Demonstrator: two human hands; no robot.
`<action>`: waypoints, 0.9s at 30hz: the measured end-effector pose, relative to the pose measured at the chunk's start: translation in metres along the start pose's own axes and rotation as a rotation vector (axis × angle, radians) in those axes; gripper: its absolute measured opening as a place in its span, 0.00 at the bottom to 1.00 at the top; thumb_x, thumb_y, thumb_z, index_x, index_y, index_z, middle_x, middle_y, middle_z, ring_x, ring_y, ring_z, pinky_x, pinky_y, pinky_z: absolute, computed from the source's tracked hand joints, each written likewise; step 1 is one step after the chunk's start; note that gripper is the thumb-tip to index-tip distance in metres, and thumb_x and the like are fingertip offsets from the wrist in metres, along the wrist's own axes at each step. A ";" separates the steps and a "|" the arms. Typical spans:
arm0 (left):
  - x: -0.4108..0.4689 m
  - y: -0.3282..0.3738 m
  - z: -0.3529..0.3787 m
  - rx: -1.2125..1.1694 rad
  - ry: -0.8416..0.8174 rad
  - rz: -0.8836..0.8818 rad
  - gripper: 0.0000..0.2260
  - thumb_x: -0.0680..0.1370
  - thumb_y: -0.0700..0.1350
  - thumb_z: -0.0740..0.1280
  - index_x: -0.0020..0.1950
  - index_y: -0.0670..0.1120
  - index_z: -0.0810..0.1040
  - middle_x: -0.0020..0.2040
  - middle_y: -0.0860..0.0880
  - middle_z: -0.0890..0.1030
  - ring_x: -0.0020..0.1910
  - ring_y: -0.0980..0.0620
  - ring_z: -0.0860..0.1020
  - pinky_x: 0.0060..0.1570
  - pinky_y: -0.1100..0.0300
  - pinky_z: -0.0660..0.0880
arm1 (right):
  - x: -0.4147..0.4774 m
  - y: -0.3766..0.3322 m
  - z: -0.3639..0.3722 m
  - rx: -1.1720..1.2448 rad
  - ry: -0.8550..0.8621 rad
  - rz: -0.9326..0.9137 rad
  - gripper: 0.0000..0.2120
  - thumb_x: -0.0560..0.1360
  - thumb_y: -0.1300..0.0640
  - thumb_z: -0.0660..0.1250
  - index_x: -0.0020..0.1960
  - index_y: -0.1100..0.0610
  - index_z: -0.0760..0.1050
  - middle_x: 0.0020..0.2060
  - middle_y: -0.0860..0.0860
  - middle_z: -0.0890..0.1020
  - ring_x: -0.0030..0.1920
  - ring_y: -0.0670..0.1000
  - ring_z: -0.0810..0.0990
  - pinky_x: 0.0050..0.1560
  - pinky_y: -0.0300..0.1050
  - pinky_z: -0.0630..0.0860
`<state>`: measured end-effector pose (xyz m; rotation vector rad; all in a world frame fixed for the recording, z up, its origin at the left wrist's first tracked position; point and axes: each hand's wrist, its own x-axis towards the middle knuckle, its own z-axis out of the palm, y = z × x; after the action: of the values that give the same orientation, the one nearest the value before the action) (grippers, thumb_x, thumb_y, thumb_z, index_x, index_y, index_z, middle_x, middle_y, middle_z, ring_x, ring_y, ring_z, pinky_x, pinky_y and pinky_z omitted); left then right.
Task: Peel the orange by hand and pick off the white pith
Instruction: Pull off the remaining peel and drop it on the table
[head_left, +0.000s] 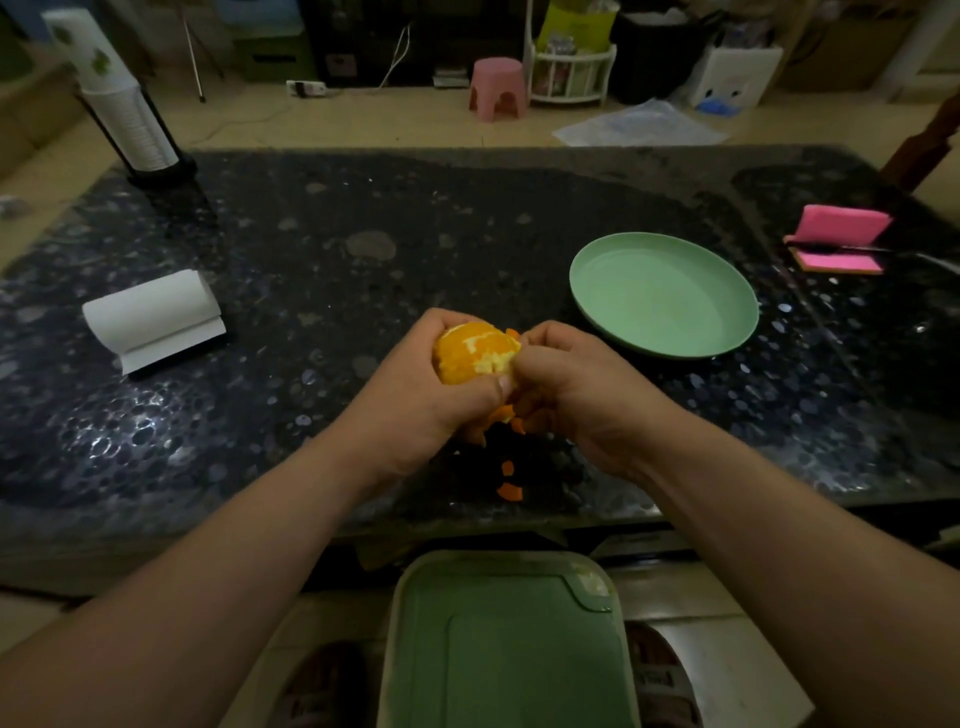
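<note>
A partly peeled orange (475, 352) shows bare flesh with white pith patches on top. My left hand (415, 395) grips it from the left and below, thumb across its near side. My right hand (576, 387) presses against the orange's right side, fingers curled onto the peel there; its fingertips are hidden. Loose peel (501, 415) hangs under the fruit between both hands. Small orange peel scraps (508, 480) lie on the dark table below.
A green plate (662, 293) sits right of the hands. A white paper roll (153, 317) lies at left, a cup dispenser (130, 109) at back left, a pink sponge (839, 239) at far right. A green bin lid (506, 644) is below the table's near edge.
</note>
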<state>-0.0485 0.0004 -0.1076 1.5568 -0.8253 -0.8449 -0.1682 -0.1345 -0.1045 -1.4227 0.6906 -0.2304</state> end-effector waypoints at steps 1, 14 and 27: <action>0.000 0.000 0.001 0.008 0.002 0.007 0.18 0.77 0.40 0.76 0.64 0.50 0.74 0.54 0.44 0.81 0.44 0.50 0.83 0.39 0.53 0.84 | 0.001 0.001 0.001 -0.008 -0.004 0.006 0.11 0.65 0.57 0.69 0.47 0.55 0.74 0.32 0.54 0.80 0.33 0.51 0.78 0.36 0.48 0.73; 0.004 -0.004 0.001 -0.198 0.010 -0.103 0.21 0.72 0.46 0.69 0.65 0.49 0.72 0.57 0.41 0.80 0.44 0.48 0.83 0.39 0.54 0.81 | -0.003 0.003 -0.004 0.399 -0.133 0.326 0.08 0.80 0.61 0.65 0.56 0.61 0.79 0.40 0.57 0.84 0.35 0.50 0.84 0.34 0.41 0.83; -0.001 -0.007 -0.008 0.330 0.010 0.092 0.33 0.76 0.46 0.75 0.74 0.64 0.62 0.61 0.54 0.74 0.52 0.60 0.78 0.50 0.58 0.80 | -0.005 0.001 -0.003 0.470 -0.208 0.415 0.10 0.77 0.62 0.64 0.57 0.62 0.78 0.40 0.56 0.83 0.38 0.51 0.84 0.35 0.42 0.84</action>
<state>-0.0420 0.0057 -0.1135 1.7913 -1.0610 -0.6565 -0.1745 -0.1344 -0.1038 -0.8192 0.6886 0.0800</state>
